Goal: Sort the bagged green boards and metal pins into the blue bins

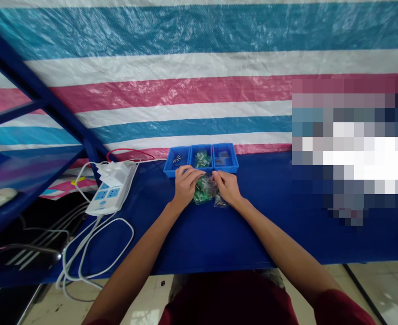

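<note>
My left hand (pixel 185 185) has its fingers bent together at the upper left edge of a clear plastic bag (pixel 203 189) with green pieces inside. At the upper right edge of this bag, my right hand (pixel 228 187) makes a pinch with thumb and finger. A smaller clear bag (pixel 221 201) of thin metal pieces lies just below my right hand. Beyond my hands stand three blue bins in a row: the left bin (pixel 166 167) has a few metal pieces, the middle bin (pixel 192 158) green packets, the right bin (pixel 233 158) small clear packets.
To the left a white power strip (pixel 97 206) with plugged-in adapters (pixel 114 174) lies on the blue table (pixel 266 216). Loose white cables (pixel 131 230) loop over the front edge. A blue metal frame (pixel 63 113) rises at the left. A striped sheet (pixel 199 67) hangs behind. The right side is blurred out.
</note>
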Tool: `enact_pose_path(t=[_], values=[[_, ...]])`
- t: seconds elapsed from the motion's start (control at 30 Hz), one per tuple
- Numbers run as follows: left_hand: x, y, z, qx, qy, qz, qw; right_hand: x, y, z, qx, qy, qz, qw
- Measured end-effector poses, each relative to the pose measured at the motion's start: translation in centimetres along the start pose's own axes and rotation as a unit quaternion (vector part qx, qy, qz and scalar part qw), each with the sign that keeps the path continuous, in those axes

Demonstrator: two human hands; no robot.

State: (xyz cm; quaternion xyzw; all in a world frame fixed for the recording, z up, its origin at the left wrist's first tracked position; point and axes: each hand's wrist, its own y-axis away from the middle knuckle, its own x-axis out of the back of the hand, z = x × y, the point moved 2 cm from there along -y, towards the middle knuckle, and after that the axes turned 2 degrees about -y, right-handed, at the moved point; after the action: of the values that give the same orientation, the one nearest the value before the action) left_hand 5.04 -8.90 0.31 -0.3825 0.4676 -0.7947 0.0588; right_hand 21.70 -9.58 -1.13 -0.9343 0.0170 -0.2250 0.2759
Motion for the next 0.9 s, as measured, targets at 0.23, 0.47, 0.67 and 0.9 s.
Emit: enact_pose_path(t=[0.23, 0.47, 0.67, 0.9], values=[[0.06, 0.27, 0.19, 0.006, 0.067, 0.021, 0.998, 0.05, -0.02, -0.09, 0.001, -0.006, 0.005, 1.0], [-0.2, 0.53, -0.16, 0.023, 0.086, 0.027, 0.996, 0.29, 0.03, -0.22, -0.001, 0.003, 0.02, 1.0], [-0.28, 0.61, -0.25, 0.049, 0.084, 0.025, 0.995, 0.22, 0.28, -0.55, 0.041, -0.037, 0.012, 0.998], [-0.16, 0.45, -0.07, 0.024, 0.085, 0.011, 0.996, 0.02, 0.24, -0.64, 0.074, -0.031, 0.018, 0.997]])
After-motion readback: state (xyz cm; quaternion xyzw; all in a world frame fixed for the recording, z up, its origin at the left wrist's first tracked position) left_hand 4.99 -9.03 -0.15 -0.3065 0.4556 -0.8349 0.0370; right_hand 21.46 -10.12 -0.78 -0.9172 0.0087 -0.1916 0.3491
